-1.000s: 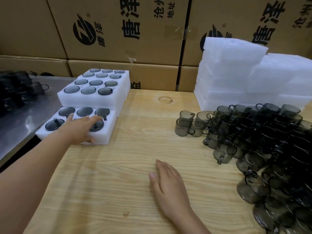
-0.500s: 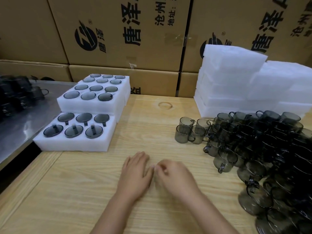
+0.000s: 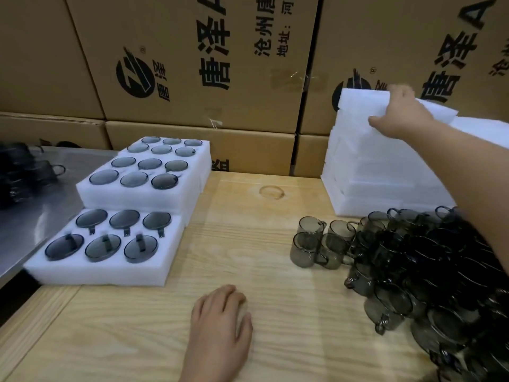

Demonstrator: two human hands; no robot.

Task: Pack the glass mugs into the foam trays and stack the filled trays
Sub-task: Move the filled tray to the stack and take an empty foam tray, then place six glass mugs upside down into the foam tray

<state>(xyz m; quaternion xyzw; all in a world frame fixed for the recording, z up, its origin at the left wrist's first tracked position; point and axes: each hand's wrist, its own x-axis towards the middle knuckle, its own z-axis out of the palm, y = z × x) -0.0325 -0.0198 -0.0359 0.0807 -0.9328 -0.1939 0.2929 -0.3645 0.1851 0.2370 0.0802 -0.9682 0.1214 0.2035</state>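
My right hand (image 3: pixel 399 111) reaches to the back right and grips the top white foam tray (image 3: pixel 358 106) of a tall stack of empty trays (image 3: pixel 366 177). My left hand (image 3: pixel 220 323) rests flat on the wooden table, fingers relaxed, holding nothing. At the left, a filled foam tray (image 3: pixel 110 268) holds several smoky glass mugs upside down. Behind it stands a higher stack of filled trays (image 3: pixel 143 194). A dense heap of loose smoky glass mugs (image 3: pixel 413 266) covers the table's right side, partly hidden under my right forearm.
Large printed cardboard boxes (image 3: pixel 192 64) wall off the back. A steel surface (image 3: pixel 27 216) at the left carries more dark mugs (image 3: pixel 24 172). Bare wooden table (image 3: pixel 248 244) lies between the filled trays and the mug heap.
My right hand has lifted off the table and gone up to the foam stack, taking hold of its top tray. My left hand stays on the table. The view has tilted up and closer.
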